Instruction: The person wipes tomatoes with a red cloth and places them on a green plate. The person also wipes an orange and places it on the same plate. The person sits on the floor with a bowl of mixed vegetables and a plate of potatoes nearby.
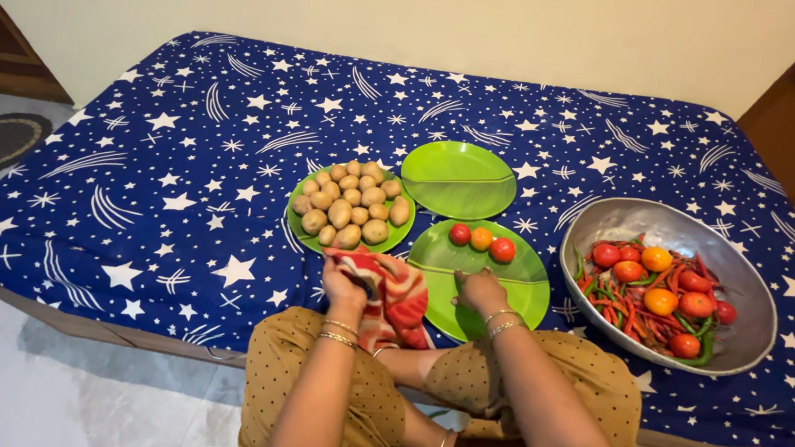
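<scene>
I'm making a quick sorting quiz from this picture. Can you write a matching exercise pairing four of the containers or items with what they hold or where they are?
Things:
1. left green plate
2. far green plate
3. near green plate
4. metal bowl

States:
A. three tomatoes
B. tomatoes mixed with chillies
C. potatoes
D. nothing on it

Pairs: 1-C, 2-D, 3-A, 4-B

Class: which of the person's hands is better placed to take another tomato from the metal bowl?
The right hand: it rests on the green plate beside the metal bowl. The left hand grips a red cloth, farther away.
</scene>
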